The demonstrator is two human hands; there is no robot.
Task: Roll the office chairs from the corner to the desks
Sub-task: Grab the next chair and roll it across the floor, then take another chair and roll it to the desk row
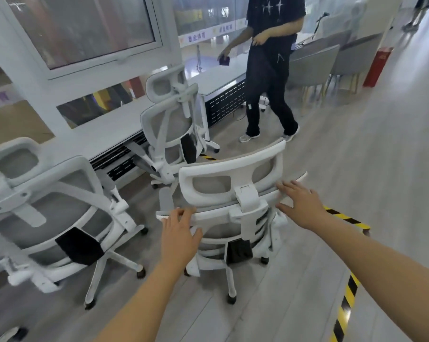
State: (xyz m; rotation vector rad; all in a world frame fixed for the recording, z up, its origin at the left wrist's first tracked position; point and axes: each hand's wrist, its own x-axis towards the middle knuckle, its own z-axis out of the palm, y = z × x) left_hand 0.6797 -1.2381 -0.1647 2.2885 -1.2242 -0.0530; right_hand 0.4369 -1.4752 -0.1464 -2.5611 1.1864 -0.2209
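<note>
Three white mesh office chairs stand on the grey floor. The nearest chair (230, 193) is right in front of me, its back toward me. My left hand (180, 236) rests on the left of its backrest top edge, fingers spread. My right hand (301, 204) lies at the right of that edge, beside the headrest, fingers apart and not wrapped around it. A second chair (48, 218) stands at the left. The third chair (174, 114) is farther back by the window ledge.
A person in dark clothes (270, 70) walks just beyond the chairs, holding a small dark object. Yellow-black tape (344, 304) marks the floor at right. Grey chairs (314, 67) and a red box (377, 67) stand at the far right. Windows and a vented ledge (223, 99) line the left.
</note>
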